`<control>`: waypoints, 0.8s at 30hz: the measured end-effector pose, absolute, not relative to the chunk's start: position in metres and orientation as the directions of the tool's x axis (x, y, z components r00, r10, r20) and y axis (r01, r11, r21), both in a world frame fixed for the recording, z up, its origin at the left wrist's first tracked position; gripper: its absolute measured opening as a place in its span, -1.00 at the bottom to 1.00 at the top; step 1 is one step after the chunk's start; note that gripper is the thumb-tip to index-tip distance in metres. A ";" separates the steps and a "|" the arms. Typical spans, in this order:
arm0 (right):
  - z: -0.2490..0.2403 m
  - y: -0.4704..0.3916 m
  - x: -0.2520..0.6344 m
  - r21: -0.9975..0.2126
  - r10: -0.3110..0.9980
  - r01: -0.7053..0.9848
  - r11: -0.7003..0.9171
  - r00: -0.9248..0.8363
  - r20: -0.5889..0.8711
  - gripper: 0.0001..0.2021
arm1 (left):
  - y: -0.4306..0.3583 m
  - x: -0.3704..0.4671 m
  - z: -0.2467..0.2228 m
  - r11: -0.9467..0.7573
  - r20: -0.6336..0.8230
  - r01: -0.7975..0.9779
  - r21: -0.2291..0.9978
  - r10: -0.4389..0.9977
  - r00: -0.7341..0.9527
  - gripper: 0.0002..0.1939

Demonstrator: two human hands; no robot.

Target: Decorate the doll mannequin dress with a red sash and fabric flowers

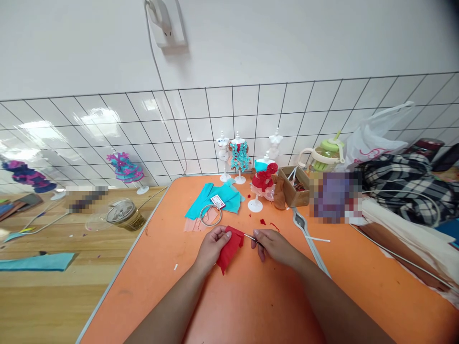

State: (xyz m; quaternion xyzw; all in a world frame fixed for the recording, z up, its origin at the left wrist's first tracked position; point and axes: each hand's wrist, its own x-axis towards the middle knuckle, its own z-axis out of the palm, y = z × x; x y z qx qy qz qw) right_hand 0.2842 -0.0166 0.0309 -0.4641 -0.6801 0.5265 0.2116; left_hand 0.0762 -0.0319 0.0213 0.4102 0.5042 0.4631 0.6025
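A piece of red cloth (228, 251) is pinched in my left hand (211, 246), its lower corner hanging down over the orange table. My right hand (274, 246) grips a small pair of scissors (253, 238); their tips point left and meet the cloth's right edge. Beyond my hands, red scraps (263, 221) lie on the orange surface. Turquoise cloth (204, 198) with a metal ring (211, 215) and a small card (217, 202) on it lies farther back. A small dress form (264, 177) in turquoise and red stands behind the scraps.
More small dress forms (239, 160) stand against the tiled wall. A cardboard box (298, 193), a green-lidded jug (326, 155), a plastic bag (376, 138) and plaid cloth (405, 184) are at the right. On the wooden table at left stand a clear cup (125, 215) and a dressed form (125, 168).
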 end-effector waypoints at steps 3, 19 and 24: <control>0.032 -0.018 0.282 -0.904 0.886 0.423 0.065 -0.442 -0.143 -0.46 | -0.032 0.078 0.020 0.230 -0.220 -0.117 0.966 0.971 0.091 -0.66; 0.025 -0.018 0.274 -0.850 0.896 0.516 0.105 -0.420 -0.144 -0.43 | -0.033 0.081 0.016 0.224 -0.202 -0.167 0.960 0.969 0.140 -0.67; 0.026 -0.020 0.273 -0.854 0.883 0.512 0.090 -0.438 -0.169 -0.45 | -0.033 0.081 0.014 0.223 -0.196 -0.176 0.959 0.968 0.156 -0.65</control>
